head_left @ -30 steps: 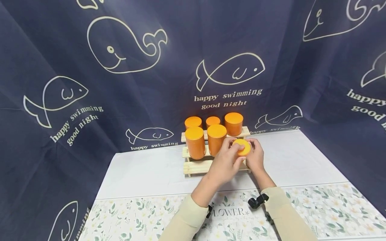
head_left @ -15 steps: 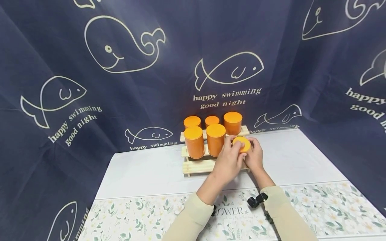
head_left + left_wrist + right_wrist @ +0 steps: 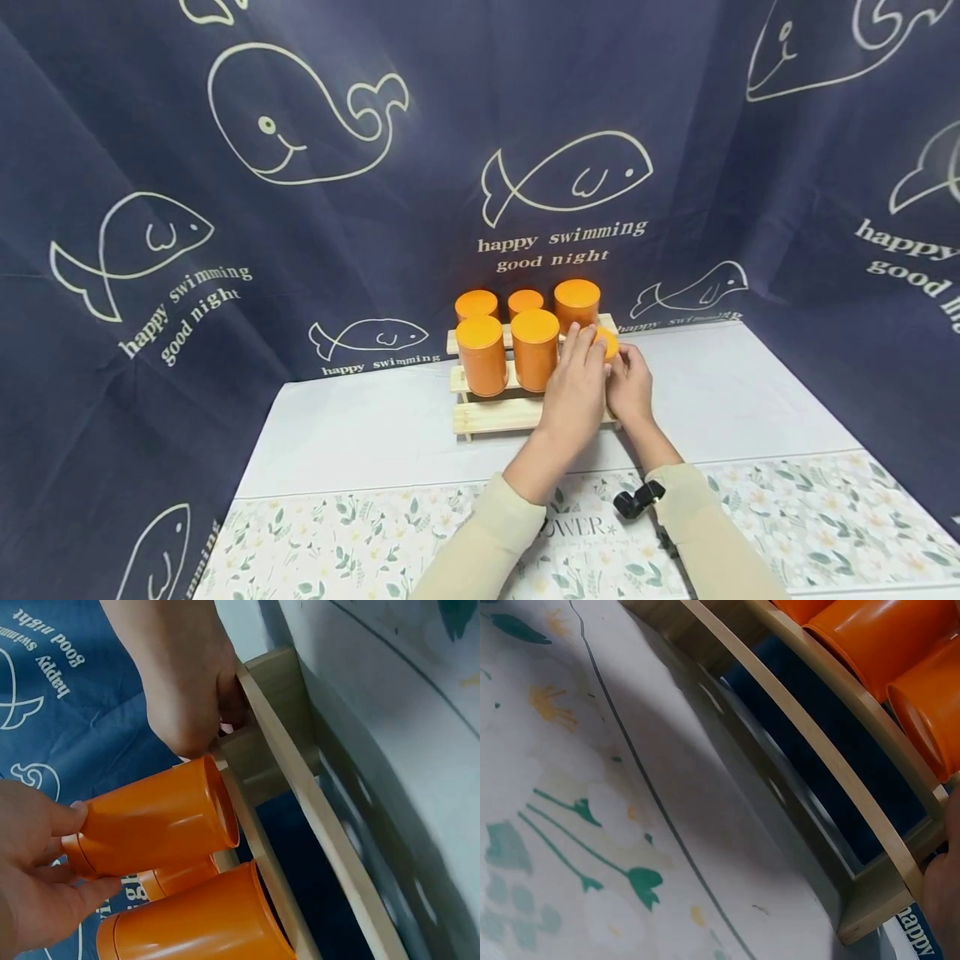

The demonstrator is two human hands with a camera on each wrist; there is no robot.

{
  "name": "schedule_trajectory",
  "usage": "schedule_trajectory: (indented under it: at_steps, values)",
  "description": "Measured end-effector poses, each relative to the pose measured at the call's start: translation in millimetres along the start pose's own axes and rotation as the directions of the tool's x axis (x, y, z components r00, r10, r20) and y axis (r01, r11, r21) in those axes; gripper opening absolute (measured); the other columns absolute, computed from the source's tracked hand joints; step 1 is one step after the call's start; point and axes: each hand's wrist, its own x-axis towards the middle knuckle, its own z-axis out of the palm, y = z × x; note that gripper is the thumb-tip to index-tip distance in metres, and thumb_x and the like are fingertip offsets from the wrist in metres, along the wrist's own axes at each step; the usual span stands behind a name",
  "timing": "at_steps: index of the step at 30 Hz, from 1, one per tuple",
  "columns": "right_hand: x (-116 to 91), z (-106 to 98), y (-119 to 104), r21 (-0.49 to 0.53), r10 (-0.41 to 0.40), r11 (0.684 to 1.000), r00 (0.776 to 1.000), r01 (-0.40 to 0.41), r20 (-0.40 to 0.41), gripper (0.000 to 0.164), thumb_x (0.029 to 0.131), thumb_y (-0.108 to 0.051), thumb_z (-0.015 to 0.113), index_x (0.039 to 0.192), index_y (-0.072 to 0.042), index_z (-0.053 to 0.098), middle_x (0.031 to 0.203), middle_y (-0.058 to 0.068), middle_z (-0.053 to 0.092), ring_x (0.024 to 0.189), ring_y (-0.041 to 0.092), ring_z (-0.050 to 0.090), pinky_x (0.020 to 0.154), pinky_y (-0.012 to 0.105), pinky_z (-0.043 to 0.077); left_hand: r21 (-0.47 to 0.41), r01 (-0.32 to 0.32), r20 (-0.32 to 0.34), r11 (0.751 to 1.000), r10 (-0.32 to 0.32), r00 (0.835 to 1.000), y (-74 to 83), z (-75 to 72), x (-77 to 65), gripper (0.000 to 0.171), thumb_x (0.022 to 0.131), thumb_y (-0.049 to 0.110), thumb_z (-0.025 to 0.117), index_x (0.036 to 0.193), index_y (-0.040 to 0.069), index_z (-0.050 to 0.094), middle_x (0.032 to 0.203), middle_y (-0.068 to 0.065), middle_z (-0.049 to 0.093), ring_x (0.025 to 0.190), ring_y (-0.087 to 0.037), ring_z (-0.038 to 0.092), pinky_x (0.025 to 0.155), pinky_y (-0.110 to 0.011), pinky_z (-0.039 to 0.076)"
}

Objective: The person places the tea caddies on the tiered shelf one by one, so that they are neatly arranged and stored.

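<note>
My left hand is at the right end of the middle shelf, fingers and thumb on either side of an orange canister. In the left wrist view, the left hand grips the lidded end of that canister, whose base is at the shelf plank. My right hand is beside it; in the left wrist view, the right hand has curled fingers holding the end of the wooden rack. Two taller orange canisters, one left and one nearer, stand on the same shelf.
The back shelf bears three more orange canisters, a left one, a small middle one and a right one. A bare front plank runs below. Navy whale-print cloth hangs behind the white table.
My left thumb has left the canister's lid, and the fingers now extend along its side. The canister has shifted slightly back. My right hand stays almost in place.
</note>
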Motion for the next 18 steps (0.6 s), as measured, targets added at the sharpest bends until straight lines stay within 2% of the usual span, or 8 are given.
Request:
schedule_trajectory:
  at_steps: [8, 14, 18]
  values:
    - [-1, 1, -2, 0.012, -0.01, 1.0, 1.0, 0.01, -0.008, 0.029, 0.111, -0.014, 0.046, 0.129, 0.004, 0.059, 0.136, 0.03, 0.064, 0.134, 0.045, 0.058, 0.117, 0.058, 0.043, 0.108, -0.073, 0.016, 0.991, 0.072, 0.997, -1.4, -6.4, 8.4, 0.032, 0.1, 0.01, 0.07, 0.132, 0.007, 0.07, 0.146, -0.008, 0.068, 0.145, -0.024, 0.058, 0.126, -0.032, 0.039]
    - [0, 0, -3, 0.02, -0.003, 1.0, 1.0, 0.003, -0.002, 0.028, 0.111, -0.014, 0.046, 0.127, 0.005, 0.059, 0.136, 0.03, 0.064, 0.135, 0.044, 0.057, 0.118, 0.057, 0.043, 0.085, -0.067, 0.042, 0.994, 0.064, 0.997, -3.7, -9.5, 16.8, 0.031, 0.105, 0.015, 0.065, 0.134, 0.008, 0.072, 0.143, -0.004, 0.071, 0.142, -0.02, 0.061, 0.121, -0.035, 0.047]
    - [0, 0, -1, 0.01, -0.005, 1.0, 1.0, 0.005, -0.001, 0.029, 0.112, -0.016, 0.044, 0.128, 0.005, 0.058, 0.133, 0.029, 0.064, 0.131, 0.043, 0.059, 0.116, 0.056, 0.044, 0.084, -0.081, 0.022, 0.993, 0.08, 0.997, -5.7, -6.9, 21.6, 0.03, 0.102, 0.015, 0.069, 0.131, 0.009, 0.074, 0.138, -0.004, 0.073, 0.138, -0.019, 0.064, 0.118, -0.037, 0.05]
